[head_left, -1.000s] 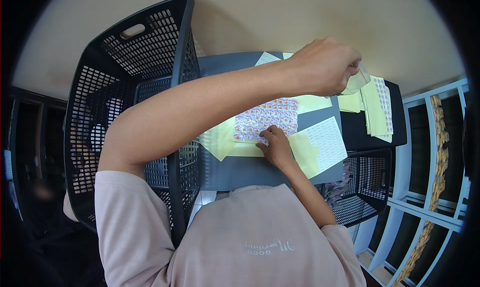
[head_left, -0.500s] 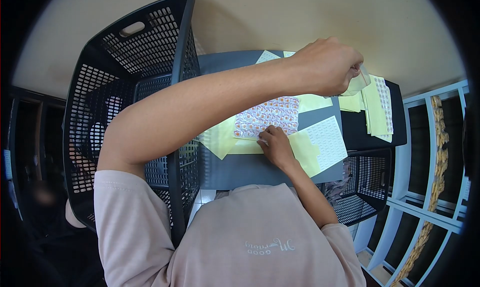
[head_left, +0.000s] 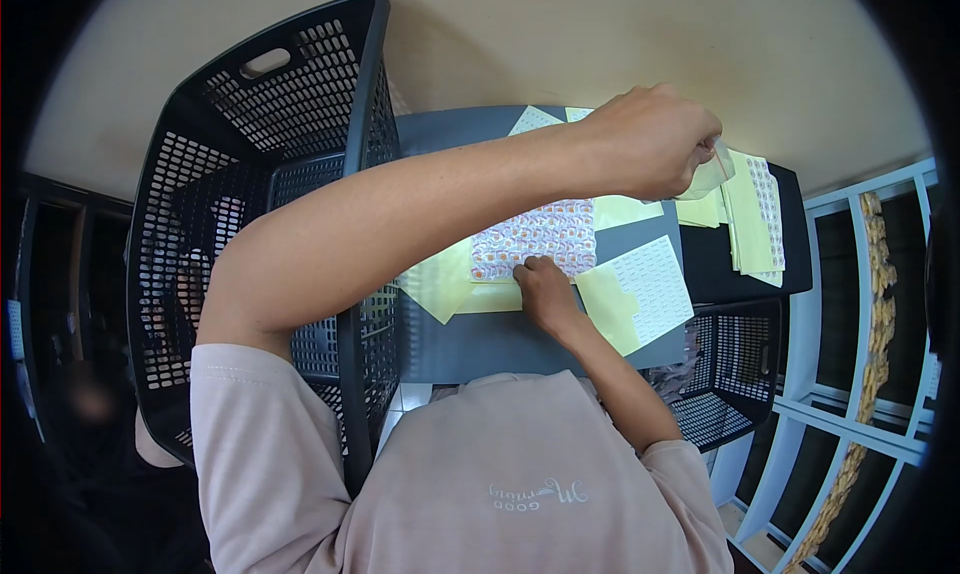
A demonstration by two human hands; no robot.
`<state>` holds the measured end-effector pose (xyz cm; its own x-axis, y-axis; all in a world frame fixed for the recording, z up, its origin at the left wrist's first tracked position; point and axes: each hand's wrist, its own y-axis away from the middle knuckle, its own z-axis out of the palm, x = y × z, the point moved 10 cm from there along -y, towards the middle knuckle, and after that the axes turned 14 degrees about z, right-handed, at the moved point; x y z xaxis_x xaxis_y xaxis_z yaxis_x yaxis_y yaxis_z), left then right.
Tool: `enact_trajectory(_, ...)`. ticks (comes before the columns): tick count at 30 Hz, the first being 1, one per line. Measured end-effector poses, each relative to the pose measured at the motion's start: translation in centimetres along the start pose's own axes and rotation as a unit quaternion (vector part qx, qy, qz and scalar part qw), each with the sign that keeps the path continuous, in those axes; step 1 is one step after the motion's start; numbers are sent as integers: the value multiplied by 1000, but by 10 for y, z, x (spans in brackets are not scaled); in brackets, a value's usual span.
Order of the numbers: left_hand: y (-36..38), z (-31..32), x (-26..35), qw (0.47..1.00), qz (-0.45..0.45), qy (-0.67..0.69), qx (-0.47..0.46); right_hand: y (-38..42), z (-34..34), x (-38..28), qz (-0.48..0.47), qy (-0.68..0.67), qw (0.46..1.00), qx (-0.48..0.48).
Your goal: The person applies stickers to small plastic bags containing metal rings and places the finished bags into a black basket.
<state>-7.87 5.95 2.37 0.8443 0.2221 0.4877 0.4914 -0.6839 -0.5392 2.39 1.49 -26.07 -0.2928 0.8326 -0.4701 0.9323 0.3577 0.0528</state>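
Observation:
A sheet of small printed stickers (head_left: 540, 236) lies over yellow paper on the grey table (head_left: 425, 344). My left arm reaches across above it, and my left hand (head_left: 660, 144) is closed on a translucent piece (head_left: 708, 178) at the right. That piece hangs near the stack of yellow sheets (head_left: 745, 214). My right hand (head_left: 548, 296) rests at the near edge of the sticker sheet with its fingers curled. Whatever is under those fingertips is too small to make out. Right of this hand lies a white printed sheet with yellow backing (head_left: 650, 292).
A large black perforated basket (head_left: 365, 224) stands at the left, partly under my left arm. A smaller black basket (head_left: 735, 374) is at the lower right. Beyond the table is a wall (head_left: 560, 44). Blue-grey shelving (head_left: 850, 419) stands far right, and a person (head_left: 95, 444) is at the lower left.
The fingers of my right hand have curled in more at the sticker sheet's edge. My left hand has stayed closed and shifted slightly down and left.

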Motion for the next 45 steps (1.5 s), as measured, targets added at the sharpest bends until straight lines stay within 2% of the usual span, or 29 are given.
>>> enact_trajectory(10,1,3,-2,1000,-5,3,-12,-12,10,2,-12,-19,996,-83)
enact_trajectory(20,1,4,-2,1000,-8,-3,-20,-17,7,5,9,-40,995,-90)
enact_trajectory(31,2,6,-4,999,-15,0,-28,-18,9,13,35,-30,988,-144)
enact_trajectory(35,3,7,-5,999,-32,3,-40,-14,8,11,42,-41,990,-128)
enact_trajectory(37,3,6,-4,999,-18,-8,-37,-11,-6,7,23,-73,997,-30)
enact_trajectory(45,4,8,-6,999,-27,1,-41,-1,-1,13,28,-25,999,-6)
